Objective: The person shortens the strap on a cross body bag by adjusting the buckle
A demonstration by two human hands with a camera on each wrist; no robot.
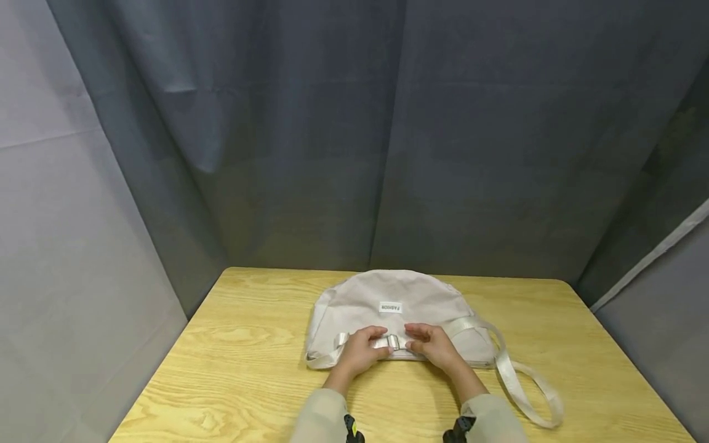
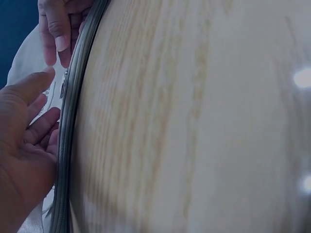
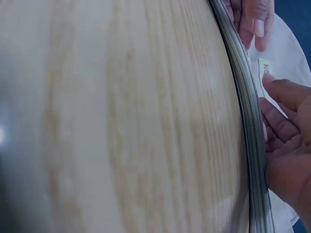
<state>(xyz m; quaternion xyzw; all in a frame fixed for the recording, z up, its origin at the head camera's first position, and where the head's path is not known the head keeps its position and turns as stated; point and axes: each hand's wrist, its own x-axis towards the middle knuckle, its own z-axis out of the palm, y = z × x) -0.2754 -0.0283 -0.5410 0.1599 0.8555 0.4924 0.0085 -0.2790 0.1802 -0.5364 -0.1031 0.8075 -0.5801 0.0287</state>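
A pale beige half-round fabric bag (image 1: 354,307) lies flat on the table, its straight edge towards me. Its small white label (image 1: 391,307) reads FASHION upside down. Across the lower part runs a light strap with a metal slider buckle (image 1: 393,342). My left hand (image 1: 359,353) rests just left of the buckle and my right hand (image 1: 434,347) just right of it, thumbs and fingers apart and loosely bent. In the left wrist view a grey zip (image 2: 73,97) passes beside the left fingers (image 2: 41,128). The right fingers (image 3: 282,124) lie near the same zip.
More of the strap (image 1: 512,375) loops off the bag's right side onto the wooden table (image 1: 232,357). Dark grey curtains (image 1: 299,135) hang behind the table's far edge, and lighter grey cloth (image 1: 83,246) stands at the left.
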